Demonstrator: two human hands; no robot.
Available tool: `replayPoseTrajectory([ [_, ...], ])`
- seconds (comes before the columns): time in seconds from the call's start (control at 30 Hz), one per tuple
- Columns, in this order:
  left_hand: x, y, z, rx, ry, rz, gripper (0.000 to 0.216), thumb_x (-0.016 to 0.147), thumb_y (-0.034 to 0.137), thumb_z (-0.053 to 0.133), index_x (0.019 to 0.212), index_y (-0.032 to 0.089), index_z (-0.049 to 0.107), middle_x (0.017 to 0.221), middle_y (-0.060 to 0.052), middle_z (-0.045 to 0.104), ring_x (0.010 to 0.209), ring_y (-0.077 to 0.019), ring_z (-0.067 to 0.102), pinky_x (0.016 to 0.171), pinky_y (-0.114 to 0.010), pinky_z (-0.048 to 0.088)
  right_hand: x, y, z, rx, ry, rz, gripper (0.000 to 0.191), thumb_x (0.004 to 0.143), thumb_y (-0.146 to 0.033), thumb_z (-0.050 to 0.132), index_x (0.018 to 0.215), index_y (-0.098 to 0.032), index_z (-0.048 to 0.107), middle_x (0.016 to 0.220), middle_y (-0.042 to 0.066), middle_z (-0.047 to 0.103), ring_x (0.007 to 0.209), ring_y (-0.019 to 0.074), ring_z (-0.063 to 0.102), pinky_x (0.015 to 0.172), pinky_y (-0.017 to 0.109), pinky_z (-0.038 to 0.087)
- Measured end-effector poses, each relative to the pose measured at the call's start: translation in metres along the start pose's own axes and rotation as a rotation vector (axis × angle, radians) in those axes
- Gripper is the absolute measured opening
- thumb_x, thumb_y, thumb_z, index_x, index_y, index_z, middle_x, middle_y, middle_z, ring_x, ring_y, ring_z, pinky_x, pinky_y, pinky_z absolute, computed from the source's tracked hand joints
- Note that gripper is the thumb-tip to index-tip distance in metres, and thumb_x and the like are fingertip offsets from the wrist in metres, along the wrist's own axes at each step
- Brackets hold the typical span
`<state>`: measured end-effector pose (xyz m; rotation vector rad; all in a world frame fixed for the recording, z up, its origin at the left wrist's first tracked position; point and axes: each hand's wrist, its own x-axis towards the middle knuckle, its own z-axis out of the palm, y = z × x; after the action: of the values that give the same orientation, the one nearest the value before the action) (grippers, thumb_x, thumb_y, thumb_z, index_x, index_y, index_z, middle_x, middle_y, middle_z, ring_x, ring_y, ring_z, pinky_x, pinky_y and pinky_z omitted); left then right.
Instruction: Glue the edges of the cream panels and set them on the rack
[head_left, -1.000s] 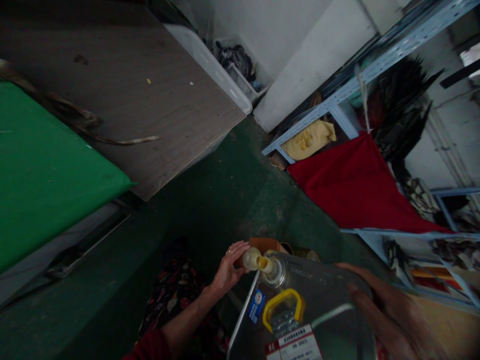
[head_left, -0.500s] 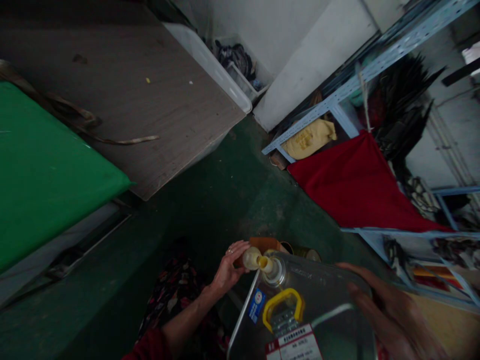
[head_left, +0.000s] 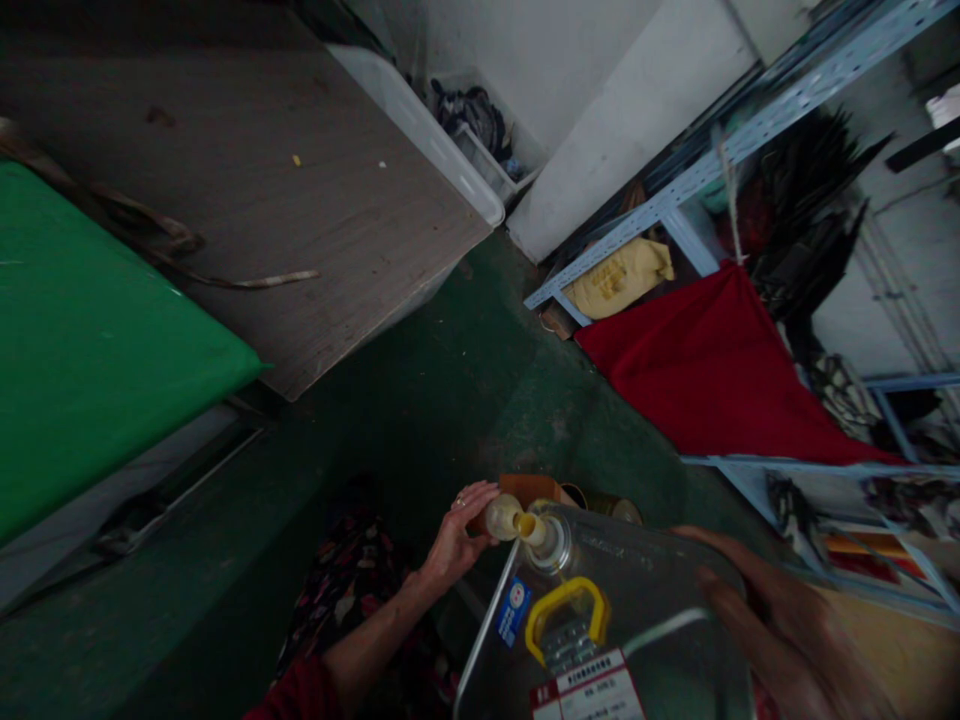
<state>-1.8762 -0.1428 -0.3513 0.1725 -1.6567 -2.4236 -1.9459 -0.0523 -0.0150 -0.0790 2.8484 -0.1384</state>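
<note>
A large metal can (head_left: 645,610) with a yellow handle (head_left: 568,608) and a printed label is tilted at the bottom of the view. Its spout (head_left: 547,540) meets the mouth of a small bottle (head_left: 504,517) holding pale yellow liquid. My left hand (head_left: 459,538) is closed around that small bottle, with a ring on one finger. My right hand (head_left: 772,620) lies against the can's right side, fingers wrapped on its edge and blurred. A brown object (head_left: 529,488) sits just behind the bottle.
A wooden tabletop (head_left: 247,190) and a green board (head_left: 90,340) fill the upper left. The floor (head_left: 450,400) is dark green. Blue metal shelving (head_left: 675,200) at right holds a red cloth (head_left: 712,370) and a yellow bag (head_left: 619,278). White plastic bins (head_left: 480,150) stand by the wall.
</note>
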Motion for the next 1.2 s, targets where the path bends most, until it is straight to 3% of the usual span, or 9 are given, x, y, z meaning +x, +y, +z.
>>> replayPoseTrajectory([
  [0.33, 0.000, -0.001, 0.001, 0.005, 0.005, -0.001, 0.061, 0.067, 0.020, 0.080, 0.125, 0.023, 0.061, 0.130, -0.013, 0.061, 0.127, -0.0333, 0.050, 0.108, -0.057, 0.033, 0.001, -0.004, 0.001, 0.004, 0.031, -0.007, 0.042, 0.087, -0.058, 0.046, 0.113, -0.030, 0.062, 0.112, -0.003, 0.067, 0.106, 0.0193, 0.060, 0.103, 0.026, 0.039],
  [0.63, 0.000, 0.001, 0.001, -0.010, 0.009, -0.003, 0.058, 0.070, 0.030, 0.079, 0.125, 0.023, 0.061, 0.130, -0.014, 0.061, 0.127, -0.0333, 0.050, 0.109, -0.056, 0.032, 0.003, -0.002, 0.001, -0.015, 0.067, -0.033, 0.039, 0.086, -0.052, 0.048, 0.111, -0.027, 0.065, 0.107, -0.002, 0.069, 0.102, 0.0209, 0.063, 0.102, 0.027, 0.043],
  [0.83, 0.000, 0.002, 0.000, -0.008, 0.002, -0.014, 0.059, 0.070, 0.030, 0.079, 0.125, 0.023, 0.061, 0.130, -0.014, 0.061, 0.127, -0.0335, 0.050, 0.109, -0.056, 0.032, 0.003, -0.007, 0.002, -0.012, 0.064, -0.002, 0.042, 0.087, -0.059, 0.045, 0.110, -0.029, 0.064, 0.108, -0.003, 0.069, 0.107, 0.0196, 0.062, 0.098, 0.024, 0.045],
  [1.03, 0.000, 0.002, 0.000, -0.016, 0.007, -0.018, 0.058, 0.070, 0.029, 0.079, 0.125, 0.023, 0.062, 0.130, -0.014, 0.062, 0.126, -0.0326, 0.051, 0.110, -0.056, 0.032, 0.003, -0.004, 0.001, 0.022, 0.086, -0.104, 0.037, 0.087, -0.052, 0.047, 0.109, -0.028, 0.065, 0.107, 0.001, 0.069, 0.106, 0.0240, 0.063, 0.100, 0.031, 0.047],
  [1.2, 0.001, 0.003, 0.000, -0.029, -0.002, -0.012, 0.059, 0.070, 0.031, 0.079, 0.125, 0.022, 0.061, 0.130, -0.014, 0.062, 0.127, -0.0331, 0.050, 0.109, -0.056, 0.032, 0.003, 0.003, 0.002, 0.051, 0.063, -0.024, 0.038, 0.086, -0.051, 0.050, 0.110, -0.026, 0.064, 0.109, 0.000, 0.068, 0.109, 0.0219, 0.061, 0.103, 0.028, 0.043],
])
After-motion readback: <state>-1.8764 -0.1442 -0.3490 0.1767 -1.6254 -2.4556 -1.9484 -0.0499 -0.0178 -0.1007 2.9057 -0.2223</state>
